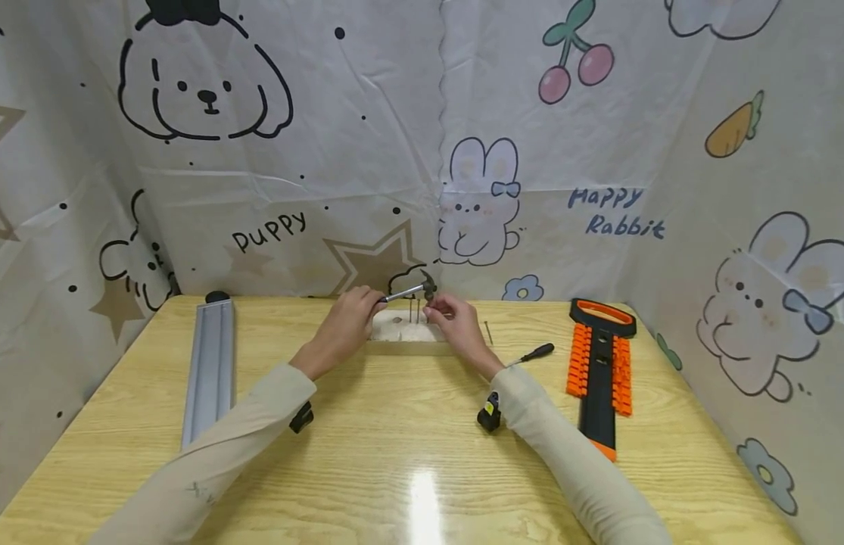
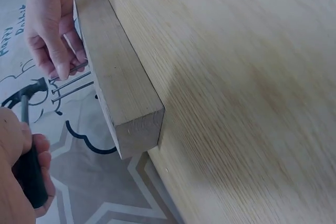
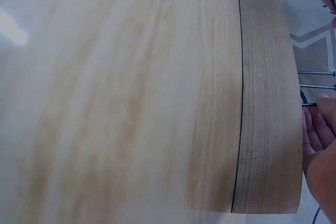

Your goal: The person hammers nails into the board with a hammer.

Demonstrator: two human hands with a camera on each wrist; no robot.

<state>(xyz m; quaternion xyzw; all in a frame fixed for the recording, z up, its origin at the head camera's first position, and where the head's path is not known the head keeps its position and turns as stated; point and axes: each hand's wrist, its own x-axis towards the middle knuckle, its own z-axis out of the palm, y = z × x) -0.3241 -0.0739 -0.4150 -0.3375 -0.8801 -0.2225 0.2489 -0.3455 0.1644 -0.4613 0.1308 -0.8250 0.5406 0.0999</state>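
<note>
My left hand (image 1: 353,318) grips the dark handle of a claw hammer (image 2: 26,95). The hammer's head (image 1: 429,286) is just above the nails, near the fingertips of the other hand. A pale wooden block (image 1: 408,348) rests on the table at the back. Two long nails (image 2: 73,85) stand upright from its top, side by side. To their right, my right hand (image 1: 458,322) pinches a third nail (image 3: 308,105) between thumb and fingers, its lower end at the block's top. The left hand is mostly cut off in the right wrist view.
A black-handled screwdriver (image 1: 537,353) and a loose nail (image 1: 488,333) are right of the block. Farther right lies an orange and black ridged tool (image 1: 602,378). A grey metal rail (image 1: 213,371) lies at left. A printed cloth (image 1: 367,166) hangs behind the table's back edge.
</note>
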